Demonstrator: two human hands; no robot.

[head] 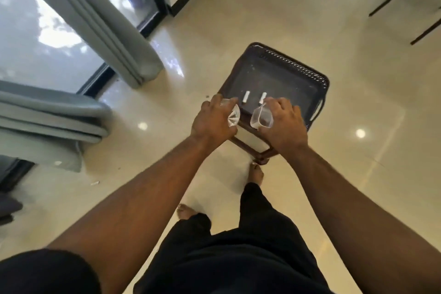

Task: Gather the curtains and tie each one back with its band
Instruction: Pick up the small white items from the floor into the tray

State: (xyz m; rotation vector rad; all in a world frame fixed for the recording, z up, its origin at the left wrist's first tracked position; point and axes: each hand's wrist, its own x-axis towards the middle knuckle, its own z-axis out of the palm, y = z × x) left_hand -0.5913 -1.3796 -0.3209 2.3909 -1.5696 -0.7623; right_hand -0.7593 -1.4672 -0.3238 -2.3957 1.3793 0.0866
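- Step in hand (judged): fetching supplies; no curtain tied yet. The person stands over a dark plastic stool point(284, 79) on the tiled floor point(310, 19).
- Left hand point(212, 119) grasps a crumpled clear plastic lid or wrapper point(233, 118); right hand point(284, 122) grasps a small clear plastic container point(259, 119).
- Two small white pieces point(245, 97) lie on the stool seat, just beyond the fingers; whether they are the bands, cannot tell.
- Grey curtains: one point(100, 24) hangs far left by the glass door, another point(47, 114) bunches at the near left. Both well apart from the hands.
- Next move (judged): free the hands, turn left, gather folds.
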